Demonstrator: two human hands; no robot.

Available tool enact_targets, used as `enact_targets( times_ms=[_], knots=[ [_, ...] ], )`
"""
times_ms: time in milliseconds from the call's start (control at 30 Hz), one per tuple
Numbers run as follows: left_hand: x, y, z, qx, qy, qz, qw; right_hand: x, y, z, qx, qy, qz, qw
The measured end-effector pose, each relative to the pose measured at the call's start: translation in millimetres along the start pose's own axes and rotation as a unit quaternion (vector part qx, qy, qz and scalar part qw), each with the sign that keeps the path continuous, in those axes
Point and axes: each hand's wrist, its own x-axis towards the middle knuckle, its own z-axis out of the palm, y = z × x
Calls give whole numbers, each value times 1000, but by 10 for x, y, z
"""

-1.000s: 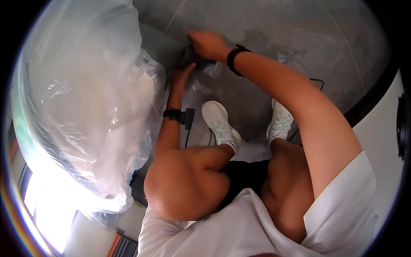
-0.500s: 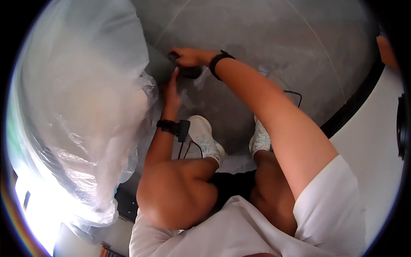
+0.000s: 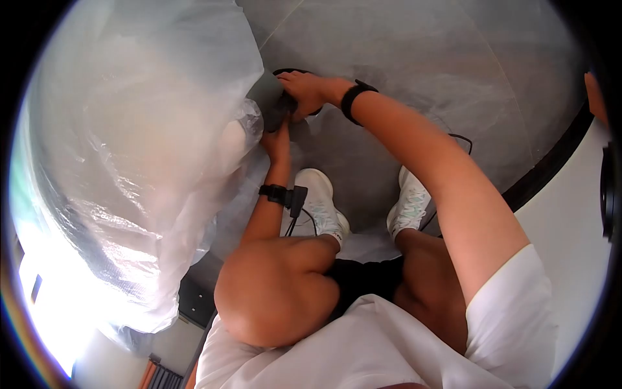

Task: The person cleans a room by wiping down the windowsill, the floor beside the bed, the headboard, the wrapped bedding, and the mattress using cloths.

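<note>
A dark grey rounded part (image 3: 262, 91) sticks out from under a large plastic-wrapped bulk (image 3: 155, 123) on the left. At its end is a black piece (image 3: 278, 113), whose kind I cannot make out. My right hand (image 3: 308, 89) is closed over the black piece from above, fingers bent around it. From below, my left hand (image 3: 278, 141) holds the same end, its thumb up against the black piece and its other fingers mostly hidden. A dark curved rim (image 3: 291, 70) shows just behind my right hand.
My white shoes (image 3: 317, 198) stand on the grey floor (image 3: 402, 58). A thin black cable (image 3: 463, 137) lies at right, near a white surface with a black edge (image 3: 551, 155). Clear plastic sheeting (image 3: 249, 123) hangs loosely beside my left hand.
The view has shifted a little. My right hand has turned further over the black piece, and my left hand has closed in around it from below. The dark rim behind is now visible.
</note>
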Motion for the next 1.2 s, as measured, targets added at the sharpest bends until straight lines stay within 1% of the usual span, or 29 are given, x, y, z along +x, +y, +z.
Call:
enact_targets(
  times_ms=[33,67,133,167,200,233,267,333,367,400,433,467,533,600,633,667,700,733,767,800,833,867,900,933,1000,1033,1100,1133,1200],
  knots=[
    [7,-60,-2,41,13,24,999,-9,-17,-2,0,2,0,1000],
    [43,-136,-5,42,12,23,999,-11,-17,8,-4,0,14,1000],
    [84,-95,-65,14,-27,-71,997,-32,-13,63,-5,-2,25,1000],
    [85,-80,-100,19,-26,-71,997,-14,-14,98,-4,2,47,999],
    [102,174,-112,-47,-72,-181,980,17,-9,135,-3,6,69,998],
    [107,271,-124,-111,-116,-289,944,32,-37,163,2,8,69,998],
    [97,294,-121,-108,-116,-293,943,43,-57,202,-30,-2,81,996],
    [102,174,-70,-88,-130,-203,966,78,7,311,-66,-17,93,993],
    [133,139,-63,-93,-130,-203,966,87,19,347,-59,-5,82,995],
    [181,36,-103,-76,-147,-233,958,83,36,398,-52,6,70,996],
    [223,-68,-139,-57,-164,-262,949,100,82,429,-55,3,68,996],
    [252,-179,-176,-59,-160,-264,949,139,137,461,-22,-6,57,998],
    [282,-416,-237,-157,-189,-253,936,171,189,475,15,-16,44,999],
    [160,-143,-224,-178,-183,-274,927,232,242,338,104,-82,55,990],
    [105,-92,-241,-201,-176,-294,918,261,217,268,108,-86,55,989],
    [86,-17,-234,-199,-173,-296,918,278,188,184,159,-69,45,984],
    [61,24,-230,-288,-127,-307,898,289,202,172,207,-50,35,976],
    [34,25,-224,-380,-78,-309,868,321,202,200,204,-51,30,977],
    [47,61,-142,-385,-82,-305,867,312,215,160,204,-36,52,977],
    [17,199,-117,-353,-92,-298,882,265,200,202,210,-24,78,974],
    [-2,232,-114,-319,-100,-290,897,231,253,299,211,-25,80,974],
    [39,208,-118,-320,-103,-288,897,209,293,373,173,14,51,983],
    [106,72,-135,-251,-148,-287,913,177,287,427,135,54,22,989],
    [131,35,-137,-180,-194,-286,921,142,187,430,134,57,27,989],
    [24,74,-155,-210,-194,-324,902,-13,3,450,53,104,135,984],
    [69,134,-146,-242,-173,-347,889,-14,30,388,52,113,137,983],
    [31,172,-128,-242,-156,-344,894,34,33,392,122,99,112,981],
    [25,187,-97,-252,-140,-338,896,95,113,335,146,63,120,980],
    [93,223,-24,-256,-131,-311,906,161,146,175,162,77,115,977]
  ],
)
